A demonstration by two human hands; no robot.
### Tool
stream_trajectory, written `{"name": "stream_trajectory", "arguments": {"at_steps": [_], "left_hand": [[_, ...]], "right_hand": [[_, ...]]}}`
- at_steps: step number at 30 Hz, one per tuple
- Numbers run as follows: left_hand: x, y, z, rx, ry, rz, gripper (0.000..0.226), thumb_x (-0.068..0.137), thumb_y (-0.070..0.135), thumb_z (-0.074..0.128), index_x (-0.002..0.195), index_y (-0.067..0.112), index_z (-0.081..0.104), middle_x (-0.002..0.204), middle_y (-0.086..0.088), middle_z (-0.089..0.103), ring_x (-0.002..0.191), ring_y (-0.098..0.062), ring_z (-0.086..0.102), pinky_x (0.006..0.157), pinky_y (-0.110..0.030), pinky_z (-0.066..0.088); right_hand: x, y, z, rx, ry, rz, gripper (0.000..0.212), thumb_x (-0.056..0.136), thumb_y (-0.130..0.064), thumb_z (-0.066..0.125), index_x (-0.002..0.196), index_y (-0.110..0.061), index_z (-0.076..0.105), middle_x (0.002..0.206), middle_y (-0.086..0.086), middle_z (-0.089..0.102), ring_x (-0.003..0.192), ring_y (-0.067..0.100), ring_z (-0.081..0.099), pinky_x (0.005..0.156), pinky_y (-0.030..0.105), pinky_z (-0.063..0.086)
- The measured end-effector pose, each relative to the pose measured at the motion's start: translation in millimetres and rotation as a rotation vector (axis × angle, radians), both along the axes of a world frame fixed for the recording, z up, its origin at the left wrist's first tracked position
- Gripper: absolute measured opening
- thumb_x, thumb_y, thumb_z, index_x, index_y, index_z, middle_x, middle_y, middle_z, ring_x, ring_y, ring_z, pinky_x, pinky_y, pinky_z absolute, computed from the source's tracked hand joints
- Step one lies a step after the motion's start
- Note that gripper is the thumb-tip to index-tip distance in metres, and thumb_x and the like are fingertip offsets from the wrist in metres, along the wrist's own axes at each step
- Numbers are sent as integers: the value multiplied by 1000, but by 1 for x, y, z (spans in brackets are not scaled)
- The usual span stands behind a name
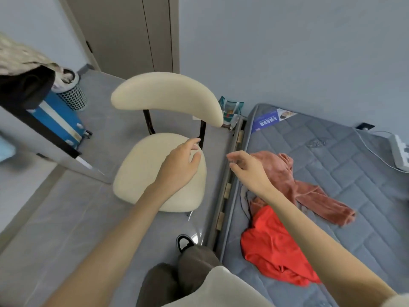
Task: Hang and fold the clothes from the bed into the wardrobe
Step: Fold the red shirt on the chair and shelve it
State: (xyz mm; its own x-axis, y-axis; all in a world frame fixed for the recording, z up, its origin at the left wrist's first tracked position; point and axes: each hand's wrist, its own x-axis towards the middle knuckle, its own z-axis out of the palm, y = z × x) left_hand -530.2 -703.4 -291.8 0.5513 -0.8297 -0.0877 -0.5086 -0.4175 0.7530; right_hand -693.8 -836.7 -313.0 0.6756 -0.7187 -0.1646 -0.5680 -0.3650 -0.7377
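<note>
Two garments lie on the grey quilted mattress (345,151): a dusty-pink fleece top (287,173) spread with one sleeve stretched to the right, and a crumpled bright red garment (272,247) nearer to me. My right hand (247,167) hovers above the bed's left edge, just left of the pink top, fingers loosely curled and holding nothing. Over the seat of a cream chair (150,173) my left hand (179,165) floats with relaxed fingers, also empty.
The cream chair stands between me and the bed frame. A dark wardrobe edge (44,134) with hanging clothes sits at left, a blue suitcase (57,120) and mesh bin (73,94) behind it. A white power strip (400,151) lies on the mattress at right. My shoe (184,241) is below.
</note>
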Motion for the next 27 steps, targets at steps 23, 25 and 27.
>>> {"name": "stream_trajectory", "arguments": {"at_steps": [23,25,27], "left_hand": [[-134,-22,-293,-105,93,-249,41,101,26,43,142,25,41,132,4,56,108,-11,57,93,-27,43],[-150,-20,-292,-98,87,-259,42,101,26,43,143,25,40,133,5,55,108,-9,57,88,-21,40],[-166,-19,-288,-92,72,-263,43,101,25,43,144,24,39,133,4,55,109,-9,56,88,-20,39]], "right_hand": [[-199,-40,-284,-494,402,-120,41,81,-8,65,121,-12,61,124,9,57,112,33,46,99,39,38],[-216,-42,-287,-541,466,-186,50,80,-12,68,127,-9,54,127,13,52,115,37,44,95,47,41],[-231,-48,-295,-455,507,-278,55,82,-18,69,130,-5,46,128,16,51,118,40,45,93,50,44]]}}
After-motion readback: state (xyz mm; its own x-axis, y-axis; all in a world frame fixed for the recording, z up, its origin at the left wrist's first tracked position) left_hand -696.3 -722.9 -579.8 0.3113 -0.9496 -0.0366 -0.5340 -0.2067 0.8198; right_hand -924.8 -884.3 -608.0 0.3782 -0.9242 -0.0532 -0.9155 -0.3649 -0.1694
